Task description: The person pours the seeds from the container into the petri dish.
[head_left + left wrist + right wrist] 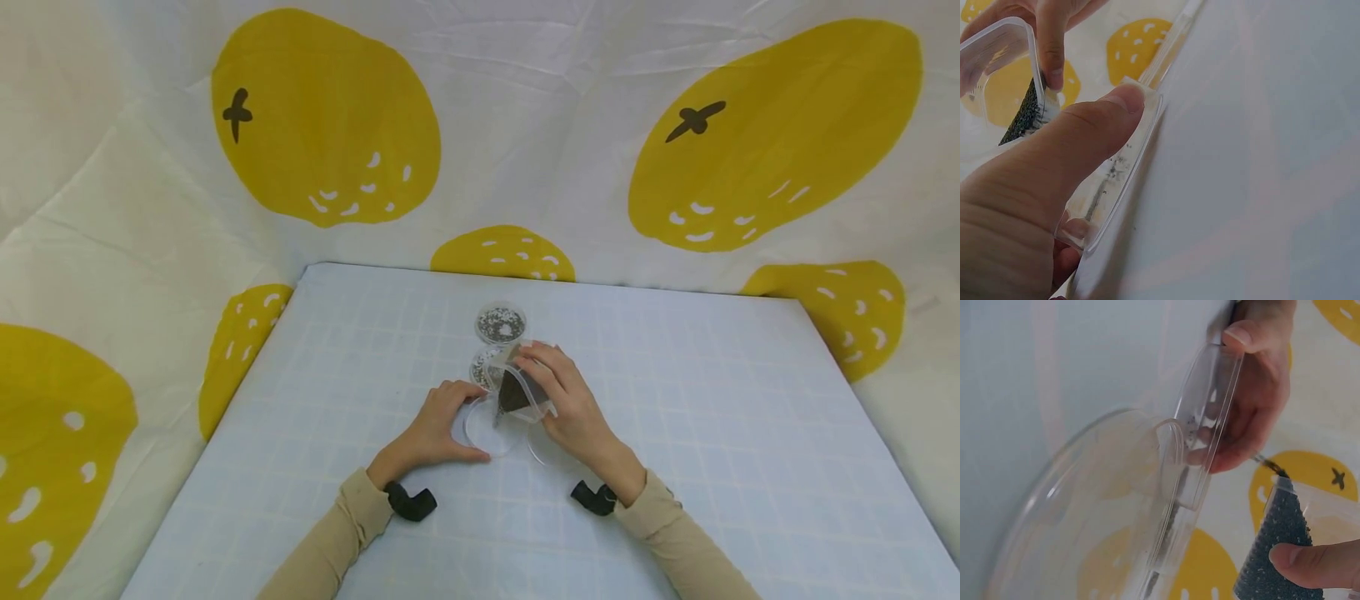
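My left hand (431, 429) grips a shallow clear petri dish (480, 432) on the table, thumb at its near side and fingers at its far side. Above the dish, my right hand (577, 417) holds a clear plastic container (1034, 53) tipped toward it. Dark grains (1272, 550) lie piled against the container's lower corner, and a thin stream of them (1280, 467) falls from that corner. In the left wrist view, some dark grains (1110, 172) show inside the dish, beyond the left thumb.
Behind the hands stand two more round dishes, the farther one (500, 323) with dark and white bits, the nearer one (482, 367) partly covered by the container. A clear round lid or dish (1079, 506) lies right of the gripped dish. A fruit-print cloth (525, 150) hangs behind the table.
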Demonstrator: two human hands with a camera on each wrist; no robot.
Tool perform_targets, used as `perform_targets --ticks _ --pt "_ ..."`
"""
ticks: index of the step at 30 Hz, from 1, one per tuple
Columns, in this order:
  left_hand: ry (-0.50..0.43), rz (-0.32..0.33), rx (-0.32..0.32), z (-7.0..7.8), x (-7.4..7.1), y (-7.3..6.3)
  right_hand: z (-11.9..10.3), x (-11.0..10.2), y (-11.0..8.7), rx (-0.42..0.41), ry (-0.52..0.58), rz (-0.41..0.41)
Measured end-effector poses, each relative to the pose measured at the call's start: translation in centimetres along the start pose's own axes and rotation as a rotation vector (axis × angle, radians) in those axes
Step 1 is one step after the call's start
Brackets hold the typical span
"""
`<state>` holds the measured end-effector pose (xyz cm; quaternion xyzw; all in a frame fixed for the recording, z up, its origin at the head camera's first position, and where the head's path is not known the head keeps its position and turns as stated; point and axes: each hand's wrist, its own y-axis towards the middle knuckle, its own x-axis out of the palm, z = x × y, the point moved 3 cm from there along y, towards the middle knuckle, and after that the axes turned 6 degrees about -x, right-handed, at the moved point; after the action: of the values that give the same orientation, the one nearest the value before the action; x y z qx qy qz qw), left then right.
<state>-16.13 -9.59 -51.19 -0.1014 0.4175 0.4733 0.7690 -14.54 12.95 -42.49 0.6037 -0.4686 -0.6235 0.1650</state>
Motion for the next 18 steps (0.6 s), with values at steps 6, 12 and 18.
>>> perform_targets --ticks 6,12,18 --pt "-0.012 0.002 0.005 0.05 -0.10 0.06 0.08 -0.07 0.05 -0.012 -0.002 0.005" --pt "-0.012 0.012 0.028 -0.06 -0.03 0.01 0.16 -0.06 0.02 0.002 0.009 0.001" --pt "-0.016 0.001 0.016 -0.11 0.02 -0.07 0.21 -0.09 -0.01 0.006 0.006 -0.004"
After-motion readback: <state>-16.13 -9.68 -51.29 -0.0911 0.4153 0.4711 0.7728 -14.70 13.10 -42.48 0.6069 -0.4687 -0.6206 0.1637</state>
